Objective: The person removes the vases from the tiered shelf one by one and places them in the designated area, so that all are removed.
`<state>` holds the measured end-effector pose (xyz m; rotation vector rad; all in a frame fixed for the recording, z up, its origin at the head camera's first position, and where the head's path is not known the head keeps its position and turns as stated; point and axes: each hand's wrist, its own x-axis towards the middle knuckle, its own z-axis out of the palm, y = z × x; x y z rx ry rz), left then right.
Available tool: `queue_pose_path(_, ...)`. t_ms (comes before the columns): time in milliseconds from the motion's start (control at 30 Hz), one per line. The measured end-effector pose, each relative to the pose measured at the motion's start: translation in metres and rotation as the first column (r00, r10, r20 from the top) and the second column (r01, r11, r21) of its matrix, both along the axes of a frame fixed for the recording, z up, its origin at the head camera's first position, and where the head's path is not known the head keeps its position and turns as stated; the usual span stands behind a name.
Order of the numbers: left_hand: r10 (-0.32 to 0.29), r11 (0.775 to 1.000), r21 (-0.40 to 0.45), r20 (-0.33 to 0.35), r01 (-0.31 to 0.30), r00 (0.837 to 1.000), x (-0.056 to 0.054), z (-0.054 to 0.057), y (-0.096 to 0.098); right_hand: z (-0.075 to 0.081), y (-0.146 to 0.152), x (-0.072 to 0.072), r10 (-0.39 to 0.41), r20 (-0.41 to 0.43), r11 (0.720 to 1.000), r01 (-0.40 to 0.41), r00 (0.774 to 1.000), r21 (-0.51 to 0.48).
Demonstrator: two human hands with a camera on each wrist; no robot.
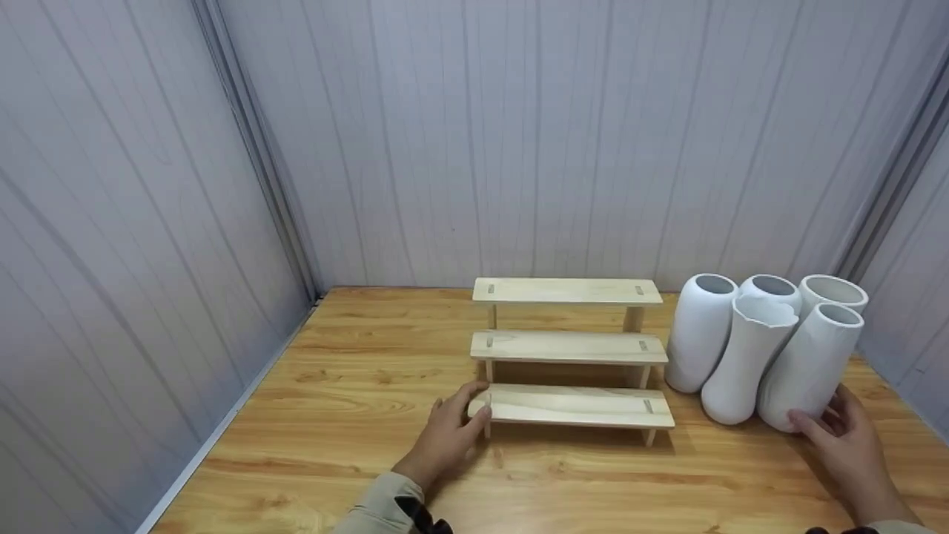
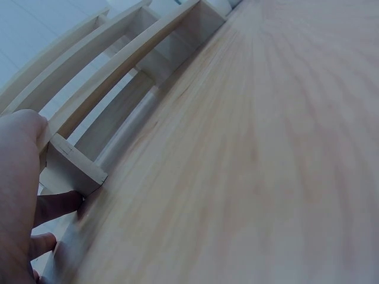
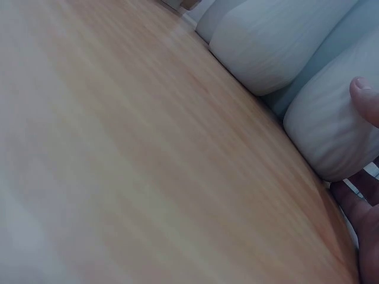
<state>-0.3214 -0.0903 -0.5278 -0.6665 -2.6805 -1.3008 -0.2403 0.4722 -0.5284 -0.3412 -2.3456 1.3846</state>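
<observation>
A pale wooden three-tier display stand [image 1: 571, 404] stands on the table. At the left end of its lowest step is my left hand [image 1: 447, 429], thumb at the front and fingers round the back. In the left wrist view, the thumb lies against the step's edge and the fingers reach behind the support panel [image 2: 71, 165]. My right hand [image 1: 849, 445] holds the lower part of the front right white vase [image 1: 808, 371], its thumb on the near side. That vase's base [image 3: 328, 127] shows in the right wrist view; some fingers are partly hidden behind it.
Close beside this vase is a white vase with a wavy rim [image 1: 749, 363]. Another smooth white vase [image 1: 700, 334] stands at the left of the group, and two more are partly hidden behind. Pale panel walls [image 1: 474, 148] border the wooden table [image 1: 356, 371].
</observation>
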Motion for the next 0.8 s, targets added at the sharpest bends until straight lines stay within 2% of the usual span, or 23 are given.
queue_pose_path(100,-0.002,1.000,0.002,0.013,0.002,1.000,0.001,0.000,0.001,-0.003,0.000,0.003,0.001,-0.019,1.000,-0.001,1.000,0.007)
queue_pose_path(333,-0.003,1.000,0.004,0.002,0.003,1.000,0.000,0.001,0.003,-0.002,0.001,0.006,-0.035,-0.001,0.999,0.035,0.999,-0.023)
queue_pose_path(433,-0.009,1.000,0.003,-0.002,0.009,1.000,0.000,0.001,0.006,0.003,0.000,0.008,-0.087,-0.002,0.995,0.087,0.996,-0.056)
queue_pose_path(533,0.001,1.000,-0.018,-0.016,-0.002,1.000,0.002,0.000,0.008,0.017,-0.006,0.011,-0.197,-0.029,0.977,0.193,0.980,-0.093)
queue_pose_path(600,0.024,0.998,-0.053,-0.062,-0.027,0.998,0.005,0.002,0.009,0.030,-0.013,0.013,-0.288,-0.116,0.956,0.280,0.951,-0.082)
queue_pose_path(667,0.070,0.991,-0.106,-0.129,-0.084,0.989,0.010,0.006,0.011,0.047,-0.022,0.016,-0.361,-0.244,0.932,0.355,0.900,-0.069)
queue_pose_path(733,0.117,0.976,-0.156,-0.218,-0.153,0.969,0.015,0.014,0.014,0.064,-0.032,0.019,-0.377,-0.379,0.916,0.401,0.845,-0.019)
queue_pose_path(800,0.161,0.955,-0.194,-0.302,-0.226,0.940,0.021,0.025,0.017,0.082,-0.044,0.021,-0.328,-0.494,0.918,0.396,0.805,0.036)
